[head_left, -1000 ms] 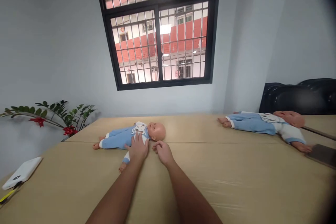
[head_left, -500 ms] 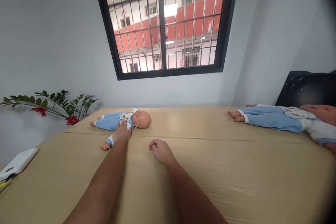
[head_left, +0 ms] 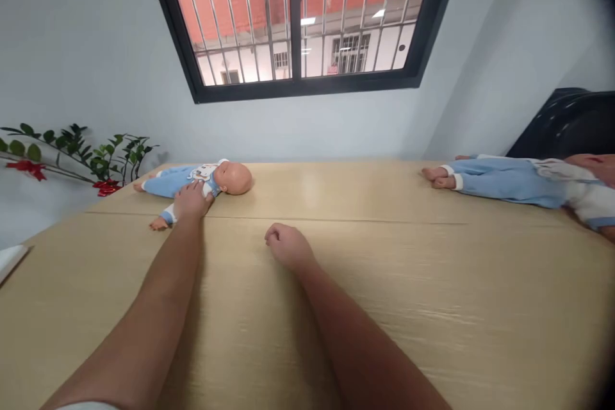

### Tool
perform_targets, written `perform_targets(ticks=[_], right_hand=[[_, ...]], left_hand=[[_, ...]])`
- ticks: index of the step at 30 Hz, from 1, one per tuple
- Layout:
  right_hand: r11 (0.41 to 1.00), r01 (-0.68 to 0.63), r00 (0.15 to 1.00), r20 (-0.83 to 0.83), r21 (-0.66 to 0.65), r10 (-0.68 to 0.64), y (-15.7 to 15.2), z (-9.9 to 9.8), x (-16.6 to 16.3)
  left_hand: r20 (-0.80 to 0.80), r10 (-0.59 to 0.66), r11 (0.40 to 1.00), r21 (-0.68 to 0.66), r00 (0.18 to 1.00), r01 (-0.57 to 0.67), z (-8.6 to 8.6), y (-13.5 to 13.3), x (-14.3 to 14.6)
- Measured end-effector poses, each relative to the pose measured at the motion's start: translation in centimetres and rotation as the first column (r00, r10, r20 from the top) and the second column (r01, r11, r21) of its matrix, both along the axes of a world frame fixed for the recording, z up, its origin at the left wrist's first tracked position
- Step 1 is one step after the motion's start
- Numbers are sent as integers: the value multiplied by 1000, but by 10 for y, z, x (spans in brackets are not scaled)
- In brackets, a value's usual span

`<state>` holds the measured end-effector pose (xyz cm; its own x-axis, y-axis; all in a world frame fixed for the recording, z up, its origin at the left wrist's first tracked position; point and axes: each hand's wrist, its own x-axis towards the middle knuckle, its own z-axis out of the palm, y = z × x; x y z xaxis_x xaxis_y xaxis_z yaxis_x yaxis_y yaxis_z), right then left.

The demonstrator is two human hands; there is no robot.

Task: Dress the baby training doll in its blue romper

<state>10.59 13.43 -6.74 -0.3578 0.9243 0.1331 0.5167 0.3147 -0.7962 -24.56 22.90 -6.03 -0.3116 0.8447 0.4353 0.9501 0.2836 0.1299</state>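
Observation:
A baby doll (head_left: 168, 183) in light-blue overalls and white sleeves lies on its back at the far left of the table, its bald head (head_left: 235, 177) toward the right. Reaching out to it, my left hand (head_left: 192, 200) rests on the doll's near side by the shoulder, fingers laid out over the clothing. The doll's near arm (head_left: 163, 219) sticks out to the left of my wrist. My right hand (head_left: 289, 246) hovers over or rests on the middle of the table, fingers curled in and nothing visible in them.
A second, similarly dressed doll (head_left: 509, 180) lies at the right, partly out of view. Behind it stands a black chair (head_left: 571, 122). A plant with red bows (head_left: 106, 187) is beyond the table's left edge. A white object (head_left: 10, 259) lies at the left. A barred window (head_left: 298, 86) is ahead.
The camera has tilted down and shifted slightly, so the table and dolls sit higher in view. My left hand stays on the doll; my right hand stays curled.

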Motion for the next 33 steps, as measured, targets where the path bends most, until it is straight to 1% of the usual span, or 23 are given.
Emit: perform_targets(ticks=[2,4,5,7,8,10,12,13,14,16,17,18,19,20,21,23,24,25,26,27,29,31,33], right_hand=[[1000,-4,999,-39,-17,4,5,-4,-1],[999,4,987,-160,-42,-11,13,-7,-4],[998,24,966,-255,-65,-40,18,-8,-7],[983,89,878,-453,-160,-154,30,-9,-13],[968,107,823,-526,-227,-214,36,-9,-15],[935,99,740,-603,-342,-299,48,-8,-17],[919,5,687,-666,-395,-290,60,-7,-10],[906,-85,647,-715,-414,-266,65,-7,-3],[879,-196,583,-773,-434,-251,69,-6,5],[798,-386,398,-864,-464,-310,75,-6,22],[761,-442,311,-877,-475,-367,77,-5,30],[737,-469,248,-874,-486,-418,77,-5,37],[717,-488,227,-865,-498,-447,77,-3,44],[692,-511,248,-858,-510,-449,76,-2,50],[656,-546,304,-853,-521,-425,76,1,58],[554,-598,471,-813,-580,-343,76,8,81],[529,-570,549,-770,-628,-323,77,13,97],[550,-489,612,-716,-677,-337,79,19,118],[611,-348,649,-653,-711,-390,82,24,142],[650,-265,649,-630,-712,-427,84,31,169],[694,-119,632,-593,-710,-498,89,43,227],[720,34,606,-559,-693,-566,92,54,283],[745,200,556,-552,-637,-621,93,66,329]], left_hand=[[-27,-33,995,97,999,36,0,-5,3],[-41,-93,979,178,995,99,1,-10,10],[-42,-112,970,214,993,118,1,-12,15],[-46,-171,954,243,984,177,0,-15,29],[-48,-225,949,217,973,230,-1,-16,39],[-53,-357,926,112,933,360,-4,-16,64],[-42,-429,903,18,903,430,-8,-18,94],[-25,-418,908,-9,908,418,-10,-20,109],[7,-376,926,-28,926,377,-12,-23,123],[102,-237,966,-78,966,245,-13,-31,144],[149,-173,975,-115,974,191,-13,-35,151],[186,-119,977,-151,975,149,-12,-39,155],[211,-74,977,-180,975,113,-11,-42,157],[225,-33,977,-200,974,79,-9,-45,157],[236,7,976,-211,972,44,-8,-47,157],[252,60,975,-224,966,-2,-4,-49,156],[259,68,973,-231,963,-7,-2,-49,156],[264,70,971,-240,962,-5,-1,-48,157],[267,66,969,-249,961,2,1,-48,158],[268,63,966,-257,961,8,1,-47,159],[265,61,963,-268,962,12,2,-46,162],[260,60,959,-282,964,16,2,-45,163],[253,59,952,-305,966,21,1,-43,164]])
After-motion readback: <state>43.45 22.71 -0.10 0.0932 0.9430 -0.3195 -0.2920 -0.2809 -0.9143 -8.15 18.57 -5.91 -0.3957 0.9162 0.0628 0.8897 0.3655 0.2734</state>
